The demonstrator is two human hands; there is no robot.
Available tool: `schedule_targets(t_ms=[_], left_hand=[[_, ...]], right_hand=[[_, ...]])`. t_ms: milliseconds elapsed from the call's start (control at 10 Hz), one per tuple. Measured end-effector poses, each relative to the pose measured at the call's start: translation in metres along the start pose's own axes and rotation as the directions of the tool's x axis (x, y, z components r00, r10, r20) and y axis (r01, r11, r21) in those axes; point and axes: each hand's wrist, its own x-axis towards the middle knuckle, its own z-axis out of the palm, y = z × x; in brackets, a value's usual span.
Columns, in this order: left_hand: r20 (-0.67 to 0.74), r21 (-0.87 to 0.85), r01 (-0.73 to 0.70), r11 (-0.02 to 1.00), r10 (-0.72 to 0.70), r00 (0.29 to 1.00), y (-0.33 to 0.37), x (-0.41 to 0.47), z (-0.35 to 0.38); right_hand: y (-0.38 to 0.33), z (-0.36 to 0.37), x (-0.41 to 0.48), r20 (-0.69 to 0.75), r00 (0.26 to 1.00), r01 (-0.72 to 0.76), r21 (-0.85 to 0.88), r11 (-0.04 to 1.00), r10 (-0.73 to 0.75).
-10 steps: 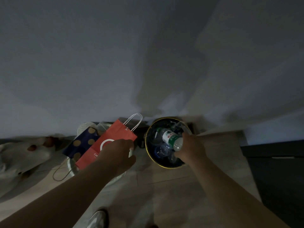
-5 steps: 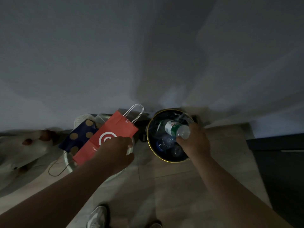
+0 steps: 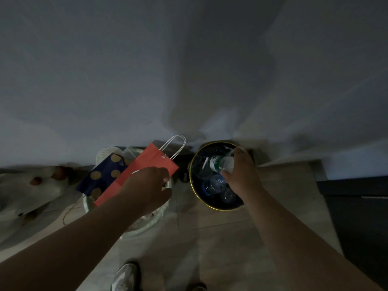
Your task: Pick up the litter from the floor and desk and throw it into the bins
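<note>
Head view: the right hand [image 3: 241, 173] holds a plastic bottle [image 3: 220, 163] over the dark bin [image 3: 220, 209], its grip pinching the bottle's body. The left hand [image 3: 147, 190] has its grip curled on a red paper bag [image 3: 147, 164] above the pale bin [image 3: 142, 229]. The step in hand looks like dropping; next, both grips should loosen so each piece falls inside.

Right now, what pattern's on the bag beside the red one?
The spotted bag is dark navy with tan-gold polka dots. The head view shows it best.

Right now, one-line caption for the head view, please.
Left hand holds a red paper bag over the pale bin; right hand holds a plastic bottle over the gold-rimmed bin.
</note>
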Motion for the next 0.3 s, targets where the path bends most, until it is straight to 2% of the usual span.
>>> schedule_targets(t_ms=[100,300], left_hand=[[0.0,0.017,0.027,0.999,-0.027,1.0,-0.001,-0.008,-0.007],[-0.022,0.029,0.047,0.998,-0.047,0.999,0.008,-0.042,-0.034]], right_hand=[[0.003,-0.005,-0.018,-0.033,0.999,0.036,-0.014,0.999,-0.036],[-0.002,-0.031,-0.073,-0.072,0.995,0.071,0.068,0.995,-0.066]])
